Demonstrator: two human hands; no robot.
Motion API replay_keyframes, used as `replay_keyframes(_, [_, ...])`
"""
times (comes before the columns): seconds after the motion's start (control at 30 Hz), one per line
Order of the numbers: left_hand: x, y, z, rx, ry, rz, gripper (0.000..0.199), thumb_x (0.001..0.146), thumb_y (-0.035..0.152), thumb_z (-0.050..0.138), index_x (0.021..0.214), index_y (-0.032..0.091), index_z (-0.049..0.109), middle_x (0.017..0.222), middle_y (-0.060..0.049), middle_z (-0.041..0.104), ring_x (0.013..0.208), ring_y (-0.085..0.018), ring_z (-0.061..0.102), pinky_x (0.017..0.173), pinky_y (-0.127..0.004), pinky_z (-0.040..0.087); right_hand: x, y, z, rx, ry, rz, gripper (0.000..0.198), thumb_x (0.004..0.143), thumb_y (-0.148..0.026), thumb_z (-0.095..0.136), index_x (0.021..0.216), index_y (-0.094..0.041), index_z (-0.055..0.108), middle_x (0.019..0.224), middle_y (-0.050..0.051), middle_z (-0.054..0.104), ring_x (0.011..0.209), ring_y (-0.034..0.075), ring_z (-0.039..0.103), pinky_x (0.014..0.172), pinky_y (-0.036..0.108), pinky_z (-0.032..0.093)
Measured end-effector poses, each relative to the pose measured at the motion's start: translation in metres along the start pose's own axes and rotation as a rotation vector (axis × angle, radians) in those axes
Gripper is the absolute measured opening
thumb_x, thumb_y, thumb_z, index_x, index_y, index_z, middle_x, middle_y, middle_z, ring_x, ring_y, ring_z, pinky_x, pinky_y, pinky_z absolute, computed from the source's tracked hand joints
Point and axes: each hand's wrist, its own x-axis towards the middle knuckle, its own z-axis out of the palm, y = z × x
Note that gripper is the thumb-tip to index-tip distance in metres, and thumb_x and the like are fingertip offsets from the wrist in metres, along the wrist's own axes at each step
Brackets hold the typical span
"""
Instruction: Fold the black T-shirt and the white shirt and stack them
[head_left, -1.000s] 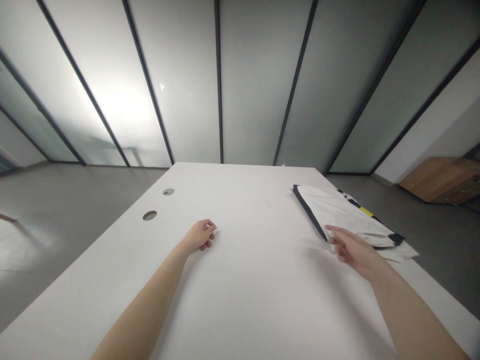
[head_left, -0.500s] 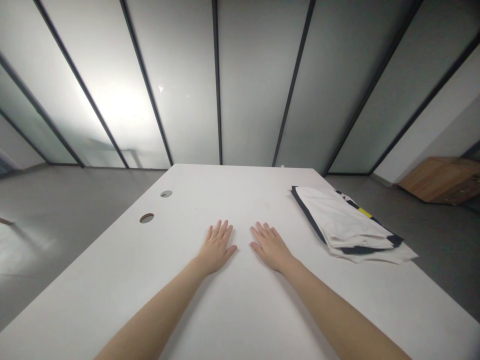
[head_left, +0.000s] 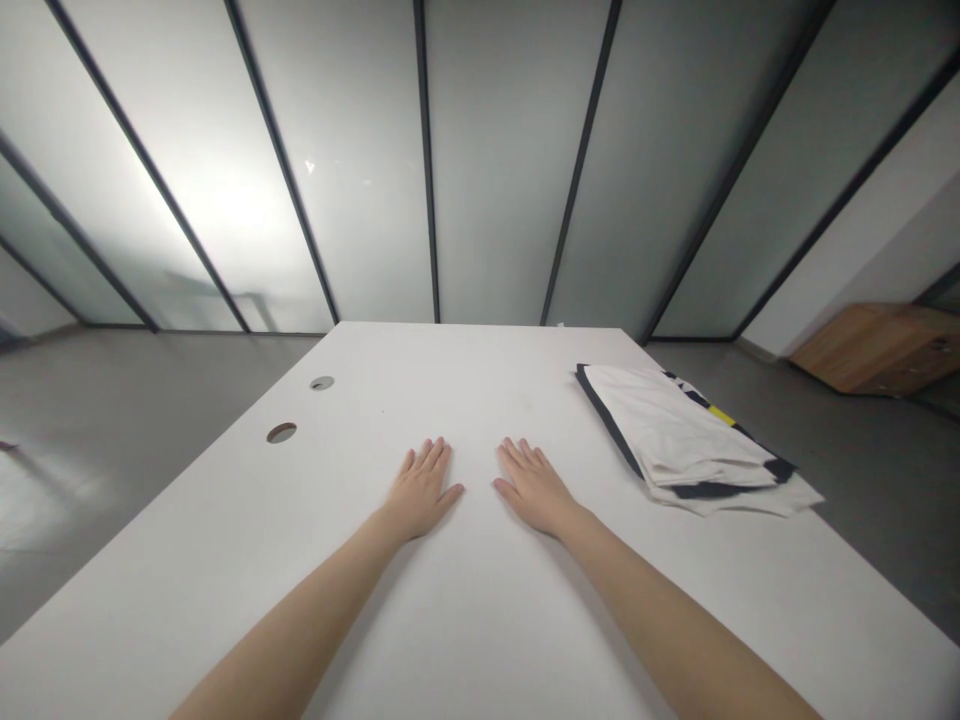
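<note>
My left hand (head_left: 420, 492) lies palm down on the white table (head_left: 465, 620), fingers stretched out and thumb pointing inward. Beside it, a short gap away, my right hand (head_left: 534, 488) rests flat in the same way. Neither holds anything. To the right of my right hand sits a folded pile of cloth (head_left: 682, 425), white on top with black edges and a small yellow patch along its far right side. Whether it is one piece or more, I cannot tell. Its lower right corner reaches the table's right edge.
Two round holes pierce the tabletop at left, a farther hole (head_left: 322, 383) and a nearer hole (head_left: 282, 433). Beyond the table stands a frosted glass wall (head_left: 495, 170) with dark frames. A wooden cabinet (head_left: 877, 348) is on the floor at right.
The whole view has shifted slightly, so things appear a little farther left and higher. Both hands stay flat on the table, and the cloth pile has not moved on it.
</note>
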Motion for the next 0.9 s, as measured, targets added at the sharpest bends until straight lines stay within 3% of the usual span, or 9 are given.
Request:
replay_keyframes(0.43, [0.001, 0.002, -0.007, 0.004, -0.048, -0.014, 0.076, 0.107, 0.057, 0.035, 0.166, 0.01, 0.034, 0.173, -0.02, 0.026, 0.162, -0.037, 0.021, 0.129, -0.058, 0.019, 0.0, -0.003, -0.005, -0.018, -0.039, 0.016, 0.071, 0.107, -0.044, 0.033, 0.168, -0.005, 0.029, 0.176, 0.017, 0.018, 0.163, 0.037, 0.015, 0.132, 0.053, 0.014])
replay_keyframes(0.9, [0.0, 0.003, -0.009, 0.033, -0.062, -0.026, 0.076, 0.107, 0.059, 0.034, 0.167, 0.011, 0.033, 0.174, -0.019, 0.026, 0.163, -0.035, 0.02, 0.13, -0.055, 0.019, 0.001, -0.001, -0.001, -0.07, -0.002, 0.005, 0.069, 0.107, -0.044, 0.035, 0.167, -0.01, 0.032, 0.175, 0.016, 0.023, 0.162, 0.036, 0.019, 0.13, 0.054, 0.019])
